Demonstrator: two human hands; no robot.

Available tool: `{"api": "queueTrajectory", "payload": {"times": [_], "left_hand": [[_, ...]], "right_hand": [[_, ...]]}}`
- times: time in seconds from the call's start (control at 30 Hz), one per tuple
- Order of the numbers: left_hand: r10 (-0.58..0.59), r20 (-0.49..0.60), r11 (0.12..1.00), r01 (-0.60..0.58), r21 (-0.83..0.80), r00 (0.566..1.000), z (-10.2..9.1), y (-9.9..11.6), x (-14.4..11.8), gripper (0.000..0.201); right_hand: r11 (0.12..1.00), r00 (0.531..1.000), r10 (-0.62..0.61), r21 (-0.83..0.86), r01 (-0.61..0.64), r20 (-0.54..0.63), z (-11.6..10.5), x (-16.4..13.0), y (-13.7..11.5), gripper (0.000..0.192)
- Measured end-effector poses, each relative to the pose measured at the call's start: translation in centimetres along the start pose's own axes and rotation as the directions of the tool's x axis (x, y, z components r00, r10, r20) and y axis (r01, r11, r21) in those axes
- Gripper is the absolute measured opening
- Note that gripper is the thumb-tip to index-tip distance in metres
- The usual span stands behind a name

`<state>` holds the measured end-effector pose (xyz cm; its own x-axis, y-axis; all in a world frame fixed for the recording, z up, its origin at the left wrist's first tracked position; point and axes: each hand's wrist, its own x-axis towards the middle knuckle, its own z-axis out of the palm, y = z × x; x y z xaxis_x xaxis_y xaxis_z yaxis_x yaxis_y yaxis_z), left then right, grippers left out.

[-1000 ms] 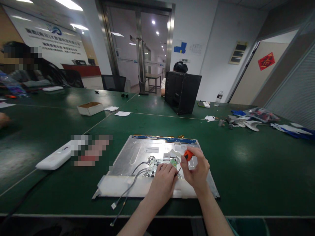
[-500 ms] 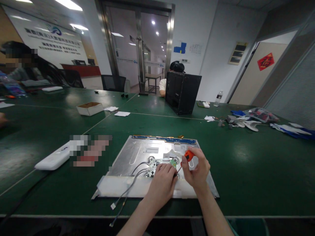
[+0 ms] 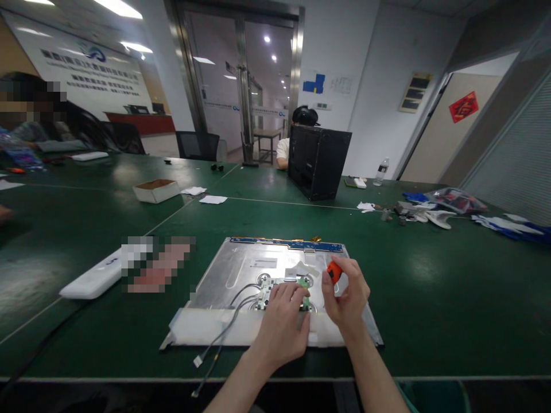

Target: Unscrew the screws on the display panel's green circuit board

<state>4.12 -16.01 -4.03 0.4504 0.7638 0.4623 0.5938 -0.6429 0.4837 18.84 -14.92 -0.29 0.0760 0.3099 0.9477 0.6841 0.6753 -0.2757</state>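
Glass doors [image 3: 243,86] stand beyond my green desk [image 3: 439,287]. On the left lies a long white bar [image 3: 92,278] with a dark cord [image 3: 47,327], and farther back sits an open box [image 3: 157,195]. Grey cables [image 3: 236,314] trail toward me from a circuit board [image 3: 266,293], one plug [image 3: 195,394] reaching past the near edge. The board sits on a metal panel [image 3: 235,265] lying flat before me. My left hand [image 3: 282,324] rests over the board, fingers loosely bent, thumb spread apart, gripping nothing that I can see. Behind the panel, well apart, stands a black case [image 3: 319,163]. My right hand [image 3: 350,292] has thumb and fingers closed around an orange-handled tool [image 3: 334,272] above the panel; I cannot make out its shaft. Farther right stand a clear bottle [image 3: 381,171] and, nearer, some blue-and-white cloth [image 3: 512,226] lying spread.
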Motion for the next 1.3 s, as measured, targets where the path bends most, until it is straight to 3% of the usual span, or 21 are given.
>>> {"api": "queueTrajectory", "payload": {"times": [0.3,1.3], "left_hand": [[-0.022,-0.017,0.997,0.023,0.07,1.0,0.77,-0.63,0.04,0.01],[0.015,-0.017,0.997,-0.014,0.071,1.0,0.72,-0.51,0.25,0.015]], "right_hand": [[0.999,0.999,0.005,0.034,-0.006,0.033,0.1,-0.14,0.11,0.039],[0.999,0.997,-0.001,0.042,-0.002,0.074,0.11,-0.05,-0.1,0.037]]}}
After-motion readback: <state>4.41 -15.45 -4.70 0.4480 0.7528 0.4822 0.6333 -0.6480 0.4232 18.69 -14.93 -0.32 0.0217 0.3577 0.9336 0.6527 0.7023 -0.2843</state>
